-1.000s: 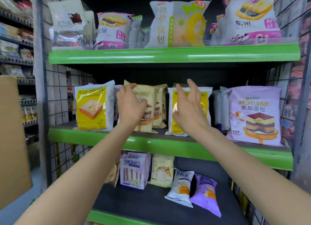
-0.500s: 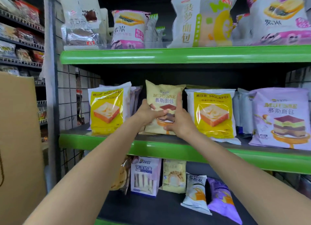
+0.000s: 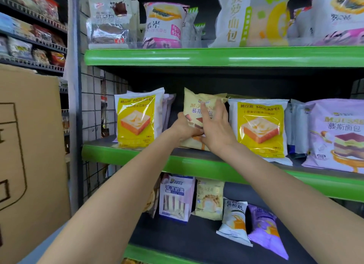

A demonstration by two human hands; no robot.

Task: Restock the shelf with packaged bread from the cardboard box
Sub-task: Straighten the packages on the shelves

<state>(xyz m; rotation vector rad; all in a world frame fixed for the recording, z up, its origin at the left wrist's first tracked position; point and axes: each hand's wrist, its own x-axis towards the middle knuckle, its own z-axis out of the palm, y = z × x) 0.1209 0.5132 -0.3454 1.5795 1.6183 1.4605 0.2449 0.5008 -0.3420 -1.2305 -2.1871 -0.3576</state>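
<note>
Head view: left hand (image 3: pixel 184 128) grips the beige pack's (image 3: pixel 194 106) lower left, right hand (image 3: pixel 215 129) lies flat-fingered on its front, upright on the green shelf (image 3: pixel 197 163); best squared gently between the yellow packs (image 3: pixel 260 125)

I see a cream bread packet (image 3: pixel 197 113) with brown lettering between two yellow-and-white packets (image 3: pixel 137 119), a lilac mousse packet (image 3: pixel 338 133), bright green shelf edges (image 3: pixel 216 56) and a plain brown cardboard box (image 3: pixel 29 155).
</note>
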